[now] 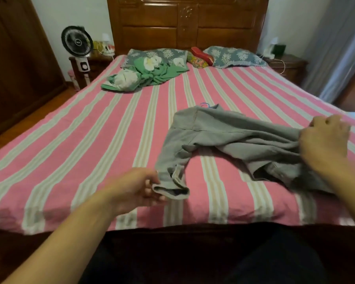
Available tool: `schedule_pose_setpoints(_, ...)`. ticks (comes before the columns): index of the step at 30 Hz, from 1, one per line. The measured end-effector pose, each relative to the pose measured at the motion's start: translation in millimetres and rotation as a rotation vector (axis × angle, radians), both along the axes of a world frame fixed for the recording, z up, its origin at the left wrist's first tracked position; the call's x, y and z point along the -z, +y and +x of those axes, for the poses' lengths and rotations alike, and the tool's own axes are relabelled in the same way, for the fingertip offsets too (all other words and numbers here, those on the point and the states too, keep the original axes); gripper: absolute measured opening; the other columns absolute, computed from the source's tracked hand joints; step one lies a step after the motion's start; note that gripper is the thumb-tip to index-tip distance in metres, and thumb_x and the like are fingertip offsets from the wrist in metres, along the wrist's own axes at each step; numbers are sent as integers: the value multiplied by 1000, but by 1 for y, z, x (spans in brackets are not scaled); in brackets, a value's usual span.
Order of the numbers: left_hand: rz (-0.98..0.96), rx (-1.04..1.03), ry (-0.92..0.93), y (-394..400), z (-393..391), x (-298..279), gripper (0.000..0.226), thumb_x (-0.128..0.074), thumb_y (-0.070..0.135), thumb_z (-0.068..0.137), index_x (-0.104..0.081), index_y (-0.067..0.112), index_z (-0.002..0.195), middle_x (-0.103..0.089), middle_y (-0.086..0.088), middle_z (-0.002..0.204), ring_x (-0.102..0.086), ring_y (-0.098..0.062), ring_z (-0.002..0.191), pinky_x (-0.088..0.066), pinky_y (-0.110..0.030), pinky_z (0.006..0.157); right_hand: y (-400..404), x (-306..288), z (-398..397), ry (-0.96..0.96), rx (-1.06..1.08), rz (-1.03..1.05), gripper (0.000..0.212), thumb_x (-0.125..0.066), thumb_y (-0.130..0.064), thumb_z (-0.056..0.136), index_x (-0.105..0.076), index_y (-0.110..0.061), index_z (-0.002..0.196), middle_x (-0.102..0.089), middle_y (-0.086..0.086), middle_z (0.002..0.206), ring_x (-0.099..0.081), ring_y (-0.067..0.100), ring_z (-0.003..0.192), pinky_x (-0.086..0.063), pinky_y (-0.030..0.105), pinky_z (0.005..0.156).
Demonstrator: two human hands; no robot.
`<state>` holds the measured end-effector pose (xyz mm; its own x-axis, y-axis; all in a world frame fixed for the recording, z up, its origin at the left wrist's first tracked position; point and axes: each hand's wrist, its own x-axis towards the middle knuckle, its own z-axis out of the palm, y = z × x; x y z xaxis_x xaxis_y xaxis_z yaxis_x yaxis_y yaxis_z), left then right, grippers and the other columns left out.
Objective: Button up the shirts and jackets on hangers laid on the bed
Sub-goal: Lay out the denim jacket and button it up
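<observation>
Looking across a pink striped bed (90, 124), we see a carved headboard (184, 23), two floral pillows (234, 56), a crumpled green garment (152, 74) and a fan (77, 41) at the far left. Our grey shirt (223, 136) sprawls near the bed's front edge. Left hand (139, 187) pinches the cuff; right hand (324, 142) bunches the body fabric.

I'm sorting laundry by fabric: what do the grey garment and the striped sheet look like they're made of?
The grey garment looks like soft matte woven cloth, perhaps cotton: it creases and bunches loosely where the right hand grips it. The striped sheet looks like a thin matte woven fabric, lying flat with fine wrinkles; the exact fibre cannot be told.
</observation>
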<state>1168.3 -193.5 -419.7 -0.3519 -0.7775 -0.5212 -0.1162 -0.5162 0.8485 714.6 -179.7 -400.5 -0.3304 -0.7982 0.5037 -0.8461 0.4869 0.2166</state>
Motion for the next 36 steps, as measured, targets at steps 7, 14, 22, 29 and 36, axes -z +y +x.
schedule_pose_setpoints(7,-282,190,-566,34,13,74,15,-62,22,94,-59,16,80,-69,-1,63,-68,-16,63,-50,-31,63,3,61,128,-448,-523,261,51,-40,-44,80,-76,-15,103,-67,10,104,-57,36,99,-46,43,91)
schedule_pose_setpoints(14,-282,-135,-146,35,6,55,16,-55,7,100,-53,10,85,-51,-5,70,-50,-12,59,-48,-23,57,19,83,260,-840,-929,453,34,-72,-51,82,-47,-29,90,-55,-12,84,-53,12,75,-48,38,69)
schedule_pose_setpoints(22,-707,-59,-395,-23,-30,51,21,-51,9,100,-54,30,99,-66,6,71,-53,-16,57,-42,-31,58,-19,82,226,-1666,-733,127,18,-68,-9,94,-65,-13,77,-59,3,67,-52,14,63,-44,30,62)
schedule_pose_setpoints(29,-731,109,-317,-21,-42,86,31,-74,41,89,-66,40,119,-64,35,117,-58,16,110,-43,-8,95,-5,88,218,-1416,-788,417,11,-69,-11,92,-77,-19,93,-73,2,86,-65,10,78,-54,35,78)
schedule_pose_setpoints(36,-748,252,-565,-30,-52,78,37,-72,12,84,-62,35,111,-68,14,107,-64,-9,99,-48,-19,86,9,50,18,-706,245,-132,47,-62,-32,91,-58,-21,137,-47,15,147,-40,38,136,-29,42,114)
